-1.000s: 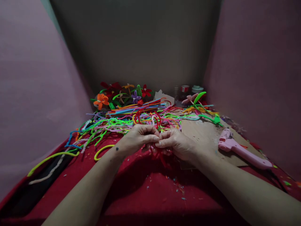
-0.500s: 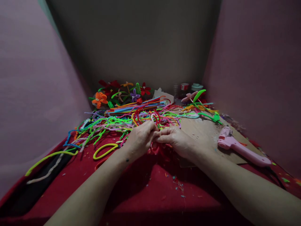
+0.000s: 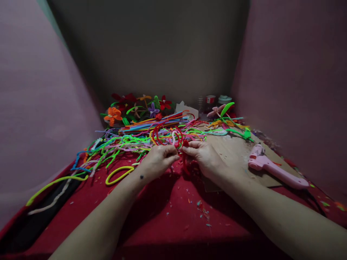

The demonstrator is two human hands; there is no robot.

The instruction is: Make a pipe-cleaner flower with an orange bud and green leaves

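My right hand (image 3: 204,155) pinches a red pipe cleaner (image 3: 185,168) between thumb and fingertips; its upper end is bent over and the rest hangs down over the red cloth. To its left, a small gap away, my left hand (image 3: 162,159) is closed in a pinch. Whatever lies in those fingers, if anything, is too small to make out. Just beyond both hands stand curved red pipe cleaners (image 3: 156,134) and a white one (image 3: 174,136), on a tangled heap of coloured pipe cleaners (image 3: 127,142).
A pink glue gun (image 3: 279,171) lies on a cardboard sheet (image 3: 230,151) at the right. Finished pipe-cleaner flowers (image 3: 112,115) stand at the back left. A yellow loop (image 3: 119,176) rests left of my hands. Small scraps (image 3: 202,209) dot the red cloth (image 3: 173,224).
My hands, which were touching, have drawn apart. The red pipe cleaner now shows in my right hand. The whole view has shifted slightly.
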